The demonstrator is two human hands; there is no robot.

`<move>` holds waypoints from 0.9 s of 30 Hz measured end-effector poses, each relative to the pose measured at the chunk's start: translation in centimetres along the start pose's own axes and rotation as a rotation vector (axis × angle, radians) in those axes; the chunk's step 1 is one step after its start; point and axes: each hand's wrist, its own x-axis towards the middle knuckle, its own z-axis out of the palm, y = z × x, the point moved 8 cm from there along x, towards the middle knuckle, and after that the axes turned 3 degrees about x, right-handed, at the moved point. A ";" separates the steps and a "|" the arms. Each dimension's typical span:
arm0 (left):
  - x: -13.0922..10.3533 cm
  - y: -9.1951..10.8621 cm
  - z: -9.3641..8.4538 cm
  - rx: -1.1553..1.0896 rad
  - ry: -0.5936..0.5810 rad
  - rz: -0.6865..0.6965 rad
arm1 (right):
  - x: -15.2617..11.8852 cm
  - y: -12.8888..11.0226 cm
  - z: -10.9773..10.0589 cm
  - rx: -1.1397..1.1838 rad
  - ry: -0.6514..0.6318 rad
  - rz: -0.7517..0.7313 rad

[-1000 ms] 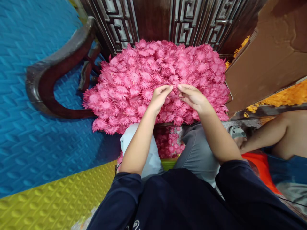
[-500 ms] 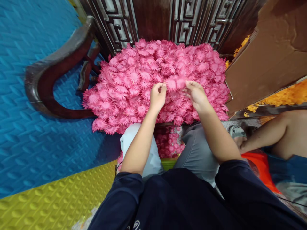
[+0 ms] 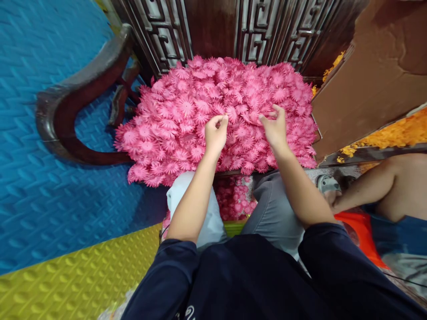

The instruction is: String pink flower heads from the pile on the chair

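Observation:
In the head view, a thick heap of pink artificial flowers [image 3: 187, 104] with narrow pointed petals spreads out before me. Over its middle, my left hand [image 3: 216, 132] is closed in a pinch of thumb and forefinger. A pink flower [image 3: 231, 114] shows right at those fingertips; any stem or thread between them is too small to see. My right hand [image 3: 275, 128] hovers over the right part of the heap, thumb and fingers apart, holding nothing that I can make out. Pink petals lie just beyond its thumb tip.
A dark curved wooden armrest [image 3: 56, 120] stands left of the heap, and carved wooden panels [image 3: 213, 26] rise behind it. A brown cardboard sheet [image 3: 363, 84] leans at right, with orange flowers [image 3: 396, 131] beyond. Another person's leg [image 3: 370, 184] is close on the right.
My right hand has opened and let go of the pink flowers it was touching. My left hand has shifted slightly left, still pinched, with a flower at its fingertips.

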 end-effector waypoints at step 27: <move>-1.4 0.7 2.4 -0.278 -0.276 -0.114 | -3.0 -5.2 3.6 0.467 -0.270 0.218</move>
